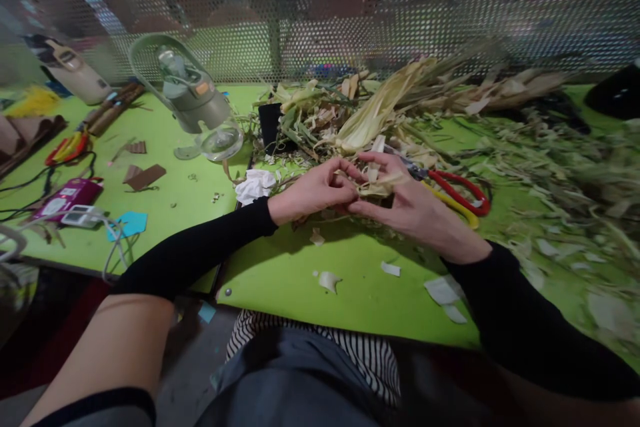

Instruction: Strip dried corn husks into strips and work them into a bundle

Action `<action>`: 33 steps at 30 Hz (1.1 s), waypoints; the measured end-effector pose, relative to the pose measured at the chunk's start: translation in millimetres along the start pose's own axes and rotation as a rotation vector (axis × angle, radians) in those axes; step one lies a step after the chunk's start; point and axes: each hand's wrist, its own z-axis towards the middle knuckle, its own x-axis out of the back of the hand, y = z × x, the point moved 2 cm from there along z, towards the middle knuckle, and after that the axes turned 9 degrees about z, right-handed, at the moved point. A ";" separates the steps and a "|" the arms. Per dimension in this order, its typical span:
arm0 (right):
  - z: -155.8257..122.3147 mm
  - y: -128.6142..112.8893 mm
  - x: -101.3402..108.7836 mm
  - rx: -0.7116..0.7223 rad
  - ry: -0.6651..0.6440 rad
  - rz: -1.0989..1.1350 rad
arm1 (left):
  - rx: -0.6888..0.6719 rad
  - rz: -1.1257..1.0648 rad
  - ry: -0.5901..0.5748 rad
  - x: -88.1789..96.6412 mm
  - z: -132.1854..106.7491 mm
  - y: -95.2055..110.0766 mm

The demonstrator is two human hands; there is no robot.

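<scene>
Head: husk (379,184) pinched between both hands (313,192) (411,210).

We have bare green table (295,273) near us, while husk pile (380,110) and scissors (457,190) crowd behind.
</scene>
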 end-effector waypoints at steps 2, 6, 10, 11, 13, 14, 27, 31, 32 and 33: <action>0.5 -3.6 -2.2 0.062 0.011 0.008 | 0.021 0.033 0.030 -1.4 -1.1 2.9; 1.7 -8.1 -3.7 0.066 -0.025 -0.016 | 0.073 0.117 0.095 -2.4 -3.5 9.3; 2.0 -12.2 -3.0 0.092 0.005 -0.045 | 0.109 0.092 0.079 -1.4 -3.1 9.8; 2.1 -13.1 -2.5 0.083 0.027 -0.046 | 0.121 0.045 0.068 -0.9 -2.5 8.8; 2.1 -14.3 -0.8 0.042 0.077 -0.035 | 0.142 -0.051 0.040 0.1 -1.4 6.2; 2.1 -14.5 0.1 0.019 0.099 -0.023 | 0.145 -0.087 0.028 0.7 -0.9 5.1; -0.1 -8.6 4.6 -0.077 0.202 0.112 | 0.184 0.052 0.077 2.0 -6.6 15.0; -1.2 -6.3 9.8 -0.042 0.291 0.109 | 0.193 0.136 0.075 14.2 -4.4 13.8; -1.1 -6.8 10.6 -0.026 0.298 0.091 | 0.192 0.175 0.058 17.6 -3.8 13.8; -0.8 -7.7 10.8 -0.010 0.300 0.068 | 0.185 0.233 0.034 20.4 -3.5 14.3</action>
